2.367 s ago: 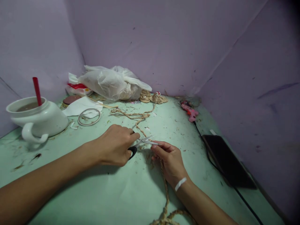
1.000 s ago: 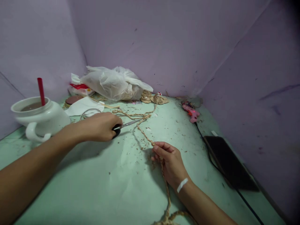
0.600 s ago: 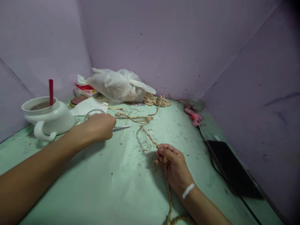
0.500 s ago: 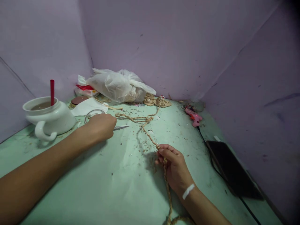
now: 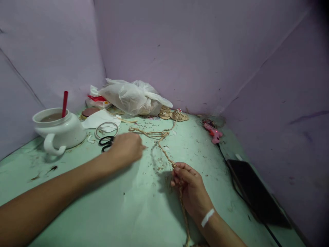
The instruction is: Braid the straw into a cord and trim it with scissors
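Note:
My right hand (image 5: 189, 180) pinches a braided straw-coloured twine cord (image 5: 164, 149) between thumb and fingers. From the pinch the cord runs back over the green tabletop, and its other part hangs down to the bottom edge of the view. Black-handled scissors (image 5: 105, 141) lie on the table, their blades hidden behind my left hand (image 5: 127, 149). That hand is just right of the handles, apart from them, back upward and slightly blurred; one fingertip shows, the other fingers are hidden. At the back, the cord reaches a small woven twine piece with a red-and-white ornament (image 5: 179, 116).
On the left stands a white mug (image 5: 64, 130) with brown liquid and a red stick. Behind lie a metal ring (image 5: 96, 132), white paper (image 5: 100, 118) and a plastic bag (image 5: 131, 97). To the right are a pink glue gun (image 5: 214, 133), its black cable and a dark phone (image 5: 257, 192).
My left hand draws the scissors away from the cord to the left, lays them beside the ring, lets go and moves right. My right hand keeps its pinch; the view shifts slightly.

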Tool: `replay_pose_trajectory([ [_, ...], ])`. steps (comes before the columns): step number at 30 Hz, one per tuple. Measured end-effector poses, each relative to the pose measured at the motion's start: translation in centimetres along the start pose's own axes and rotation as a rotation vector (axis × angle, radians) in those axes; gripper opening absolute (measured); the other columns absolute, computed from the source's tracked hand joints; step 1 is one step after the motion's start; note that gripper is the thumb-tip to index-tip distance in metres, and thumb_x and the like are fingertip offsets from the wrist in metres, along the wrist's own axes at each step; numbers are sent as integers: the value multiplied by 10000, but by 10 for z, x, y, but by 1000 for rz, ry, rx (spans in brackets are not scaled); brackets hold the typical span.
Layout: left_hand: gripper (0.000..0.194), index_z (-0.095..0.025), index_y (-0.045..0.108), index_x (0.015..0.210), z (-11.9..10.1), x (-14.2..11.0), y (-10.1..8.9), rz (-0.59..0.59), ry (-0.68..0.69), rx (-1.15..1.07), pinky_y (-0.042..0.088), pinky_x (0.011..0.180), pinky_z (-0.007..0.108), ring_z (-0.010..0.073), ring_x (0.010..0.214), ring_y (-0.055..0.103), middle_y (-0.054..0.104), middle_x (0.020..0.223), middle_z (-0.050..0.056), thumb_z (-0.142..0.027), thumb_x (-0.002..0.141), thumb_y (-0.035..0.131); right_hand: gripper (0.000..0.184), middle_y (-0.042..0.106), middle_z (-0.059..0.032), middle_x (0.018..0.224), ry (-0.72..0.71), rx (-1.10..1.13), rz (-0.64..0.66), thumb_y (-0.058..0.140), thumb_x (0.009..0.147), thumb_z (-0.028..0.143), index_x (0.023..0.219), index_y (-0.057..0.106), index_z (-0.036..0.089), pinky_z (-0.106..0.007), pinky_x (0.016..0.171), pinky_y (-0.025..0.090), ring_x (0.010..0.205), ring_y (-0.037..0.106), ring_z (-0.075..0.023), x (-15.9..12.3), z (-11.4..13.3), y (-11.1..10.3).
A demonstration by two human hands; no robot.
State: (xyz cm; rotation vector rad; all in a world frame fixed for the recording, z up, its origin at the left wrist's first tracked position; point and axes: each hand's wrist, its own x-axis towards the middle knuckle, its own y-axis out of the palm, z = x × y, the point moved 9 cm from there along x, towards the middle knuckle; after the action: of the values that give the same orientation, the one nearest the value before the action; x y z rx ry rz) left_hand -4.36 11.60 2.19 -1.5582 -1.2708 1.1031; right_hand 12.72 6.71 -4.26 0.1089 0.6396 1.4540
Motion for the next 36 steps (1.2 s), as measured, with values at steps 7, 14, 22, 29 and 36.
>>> replay_pose_trajectory([
  [7, 279, -102, 596, 691, -54, -19, 68, 328, -111, -1467, 192, 361, 168, 28, 359, 296, 393, 410, -72, -338, 556, 663, 213, 567, 18, 518, 24, -85, 83, 724, 534, 223, 682, 602, 130, -199, 428, 428, 416, 451, -63, -4, -10, 8],
  [14, 164, -130, 513, 499, -31, -16, 69, 135, -246, -1258, 231, 316, 174, 40, 268, 316, 411, 299, -63, -188, 640, 572, 223, 588, 5, 549, -74, -389, 133, 713, 577, 288, 673, 601, 119, -193, 443, 377, 434, 471, -67, -6, -10, 13],
  [22, 153, -146, 469, 482, -49, -21, 75, 318, -103, -1190, 224, 286, 169, 46, 241, 315, 468, 315, -44, -157, 630, 507, 292, 582, -14, 538, -159, -511, 86, 662, 621, 386, 688, 645, 103, -237, 502, 395, 483, 491, -101, 4, 19, 3],
  [29, 55, -146, 510, 493, -55, -25, 91, 338, -52, -1027, 232, 299, 183, 68, 265, 332, 419, 290, -52, -129, 540, 487, 168, 632, -16, 554, -113, -384, 78, 730, 497, 228, 613, 665, 125, -215, 485, 403, 493, 524, -102, 0, 13, 12],
  [36, 113, -154, 398, 451, -59, -27, 78, 186, 89, -861, 210, 390, 188, 54, 418, 297, 347, 415, -57, -132, 549, 448, 147, 603, -12, 461, 4, -189, 39, 748, 437, 184, 496, 636, 110, -195, 431, 356, 414, 485, -77, 9, -4, 0],
])
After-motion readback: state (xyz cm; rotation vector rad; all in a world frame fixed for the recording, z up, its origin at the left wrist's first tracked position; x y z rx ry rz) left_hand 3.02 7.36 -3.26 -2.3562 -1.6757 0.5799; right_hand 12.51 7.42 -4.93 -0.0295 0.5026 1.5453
